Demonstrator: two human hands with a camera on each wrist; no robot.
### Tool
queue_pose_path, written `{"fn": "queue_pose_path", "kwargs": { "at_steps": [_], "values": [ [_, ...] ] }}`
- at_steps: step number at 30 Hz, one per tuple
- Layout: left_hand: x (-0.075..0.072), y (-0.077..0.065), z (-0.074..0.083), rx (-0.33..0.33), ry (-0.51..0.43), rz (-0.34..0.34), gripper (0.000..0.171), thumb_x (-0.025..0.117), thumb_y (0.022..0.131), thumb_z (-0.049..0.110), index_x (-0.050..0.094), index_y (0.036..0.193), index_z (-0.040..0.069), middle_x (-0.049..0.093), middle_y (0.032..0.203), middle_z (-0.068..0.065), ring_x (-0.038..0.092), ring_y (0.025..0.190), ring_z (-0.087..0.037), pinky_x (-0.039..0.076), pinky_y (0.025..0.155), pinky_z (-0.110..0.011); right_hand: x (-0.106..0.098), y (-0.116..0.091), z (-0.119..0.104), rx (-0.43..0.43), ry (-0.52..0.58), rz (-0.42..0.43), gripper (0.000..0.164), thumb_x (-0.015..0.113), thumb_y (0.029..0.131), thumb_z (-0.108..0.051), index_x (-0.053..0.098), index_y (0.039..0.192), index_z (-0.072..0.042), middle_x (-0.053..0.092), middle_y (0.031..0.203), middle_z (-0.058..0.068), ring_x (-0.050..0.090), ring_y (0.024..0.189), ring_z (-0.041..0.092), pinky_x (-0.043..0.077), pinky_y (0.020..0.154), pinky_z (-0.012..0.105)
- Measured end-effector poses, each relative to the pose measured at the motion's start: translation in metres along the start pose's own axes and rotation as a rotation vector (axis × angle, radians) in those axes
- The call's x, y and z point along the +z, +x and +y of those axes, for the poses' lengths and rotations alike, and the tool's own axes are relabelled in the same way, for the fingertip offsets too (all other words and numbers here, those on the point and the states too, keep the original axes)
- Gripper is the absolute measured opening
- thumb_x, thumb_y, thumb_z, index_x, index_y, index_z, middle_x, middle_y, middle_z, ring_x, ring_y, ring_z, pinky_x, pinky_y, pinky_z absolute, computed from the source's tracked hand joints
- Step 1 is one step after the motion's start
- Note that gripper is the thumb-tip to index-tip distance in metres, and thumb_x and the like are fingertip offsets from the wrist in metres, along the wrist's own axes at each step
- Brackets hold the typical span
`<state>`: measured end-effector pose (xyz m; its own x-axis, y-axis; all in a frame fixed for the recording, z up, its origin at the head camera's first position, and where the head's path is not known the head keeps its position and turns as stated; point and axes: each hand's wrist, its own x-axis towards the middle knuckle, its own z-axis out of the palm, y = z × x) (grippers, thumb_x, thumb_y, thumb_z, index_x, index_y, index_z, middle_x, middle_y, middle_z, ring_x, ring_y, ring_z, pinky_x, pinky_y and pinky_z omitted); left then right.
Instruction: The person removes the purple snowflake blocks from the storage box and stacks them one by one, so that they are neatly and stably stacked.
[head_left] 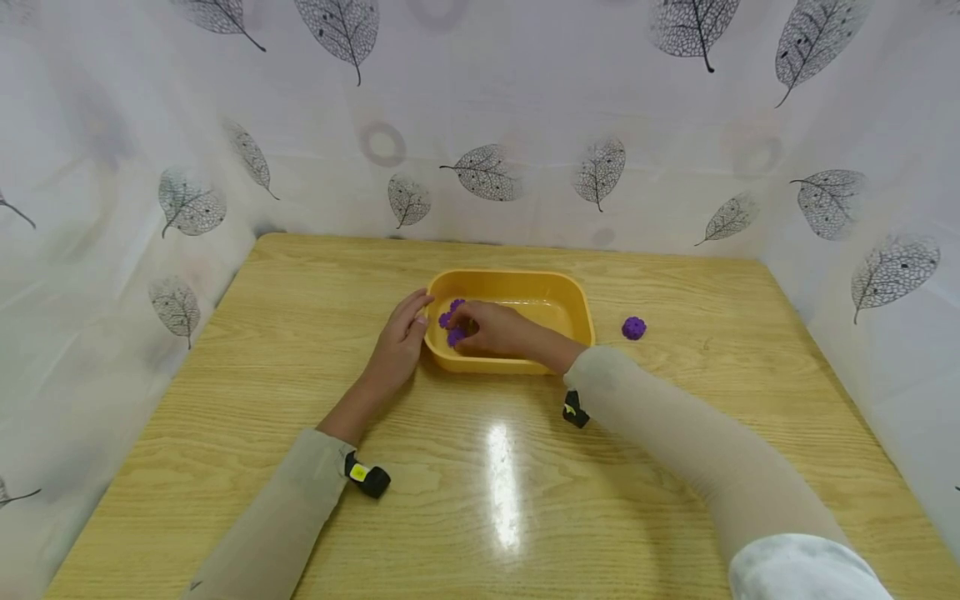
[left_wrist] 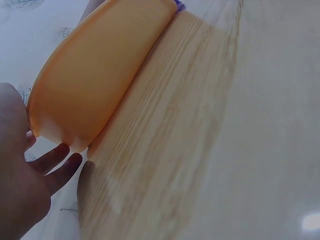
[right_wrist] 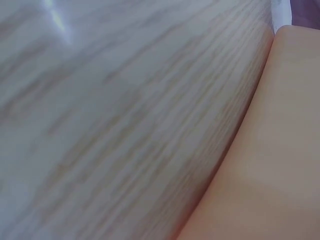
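Observation:
A yellow-orange plastic basin (head_left: 517,365) sits on the wooden table. My left hand (head_left: 397,342) is at its left end, fingers fairly straight and touching the outer wall; in the left wrist view these fingers (left_wrist: 60,162) lie against the basin's end (left_wrist: 85,80). Inside the basin, my right hand (head_left: 495,327) reaches to the left end and pinches a small purple flower-shaped piece (head_left: 454,337) between curled fingers and thumb. More purple pieces (head_left: 457,305) lie beside its fingertips. The right wrist view has only the basin's side (right_wrist: 270,150), with the hand out of sight.
A knobbly purple ball (head_left: 633,327) lies on the table (head_left: 712,392) to the right of the basin. White curtains printed with leaves (head_left: 510,100) hang behind the table and along both sides. Black wrist cameras (head_left: 367,477) are strapped over both sleeves.

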<state>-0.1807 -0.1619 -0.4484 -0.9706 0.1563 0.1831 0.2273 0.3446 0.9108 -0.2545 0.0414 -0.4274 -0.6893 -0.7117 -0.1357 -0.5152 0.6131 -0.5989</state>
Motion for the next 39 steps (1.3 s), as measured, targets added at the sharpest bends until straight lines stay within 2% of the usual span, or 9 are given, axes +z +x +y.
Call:
{"fn": "queue_pose_path", "kwargs": {
  "at_steps": [6,12,20,23,29,34,39],
  "values": [
    [-0.001,0.000,0.001,-0.006,-0.005,-0.005,0.045,0.034,0.110,0.022,0.043,0.152,0.007,0.029,0.164,-0.004,0.021,0.154,-0.021,0.022,0.127,-0.043,0.001,0.001,0.003,0.010,0.032,-0.003,0.034,0.075,0.093,-0.024,0.065,0.123,-0.014,0.068,0.108,-0.004,0.063,0.097,0.011,0.056,0.091,0.025],
    [-0.001,-0.001,0.001,-0.008,-0.003,-0.010,0.045,0.033,0.110,0.023,0.043,0.152,0.008,0.028,0.165,-0.004,0.021,0.154,-0.021,0.023,0.127,-0.044,0.001,0.001,0.004,-0.002,-0.021,-0.020,0.042,0.077,0.090,-0.023,0.066,0.130,-0.012,0.067,0.112,0.000,0.060,0.096,0.015,0.055,0.088,0.027],
    [-0.001,-0.001,0.002,0.008,-0.009,-0.002,0.045,0.034,0.110,0.022,0.044,0.151,0.007,0.029,0.164,-0.007,0.022,0.154,-0.024,0.021,0.127,-0.045,-0.001,0.000,0.003,-0.010,-0.095,-0.017,0.043,0.075,0.092,-0.028,0.067,0.131,-0.011,0.066,0.123,0.003,0.059,0.104,0.015,0.053,0.096,0.030],
    [0.000,-0.001,0.002,0.013,-0.009,0.000,0.045,0.035,0.110,0.022,0.044,0.152,0.006,0.030,0.164,-0.008,0.022,0.154,-0.025,0.020,0.127,-0.046,-0.002,-0.001,0.003,-0.018,-0.078,-0.013,0.041,0.074,0.093,-0.029,0.069,0.130,-0.012,0.066,0.121,0.002,0.059,0.103,0.015,0.053,0.095,0.029],
    [0.000,-0.001,0.003,0.005,0.006,-0.008,0.046,0.033,0.110,0.023,0.042,0.152,0.007,0.028,0.165,-0.006,0.021,0.154,-0.024,0.022,0.127,-0.046,-0.004,-0.003,0.004,-0.032,-0.047,0.010,0.034,0.073,0.094,-0.033,0.071,0.123,-0.015,0.066,0.110,-0.001,0.060,0.096,0.015,0.054,0.086,0.027],
    [0.000,-0.001,0.002,0.007,0.013,-0.006,0.046,0.034,0.110,0.023,0.043,0.152,0.007,0.029,0.164,-0.007,0.021,0.154,-0.025,0.020,0.127,-0.046,-0.008,-0.004,0.004,-0.056,-0.086,0.044,0.038,0.075,0.092,-0.032,0.071,0.126,-0.014,0.063,0.111,0.004,0.058,0.095,0.017,0.053,0.081,0.027],
    [0.000,0.000,0.002,0.007,0.017,-0.001,0.045,0.034,0.110,0.023,0.043,0.152,0.007,0.030,0.164,-0.007,0.022,0.154,-0.025,0.021,0.127,-0.046,-0.014,-0.008,0.001,-0.087,-0.065,0.090,0.039,0.077,0.091,-0.027,0.071,0.126,-0.010,0.062,0.110,0.008,0.058,0.092,0.019,0.052,0.078,0.027]
  ]
}}
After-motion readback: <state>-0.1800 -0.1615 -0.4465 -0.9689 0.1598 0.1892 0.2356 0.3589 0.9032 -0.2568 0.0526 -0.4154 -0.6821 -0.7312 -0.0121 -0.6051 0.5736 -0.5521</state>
